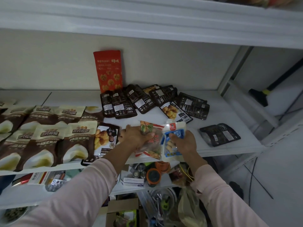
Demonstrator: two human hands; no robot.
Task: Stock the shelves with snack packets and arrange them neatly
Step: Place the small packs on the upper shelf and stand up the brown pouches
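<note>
**White shelf: one packet in each hand**

- Shelf (232, 115) carries all the stock.
- Landmark: red pouch (109, 71), upright against the back wall.
- Front-left of the pouch: cream-and-brown packets (49, 136), flat, in overlapping rows.
- Front of the pouch: left hand (136, 136), fingers curled over a clear packet with red print (150, 145).
- Just front-right of the pouch: black packets (147, 100), loosely fanned.
- Further front-right: right hand (185, 143), thumb and fingers pinching a white-and-blue packet (173, 145) at the shelf's front edge.
- Far right of the pouch: a lone black packet (219, 134), lying flat.
</note>
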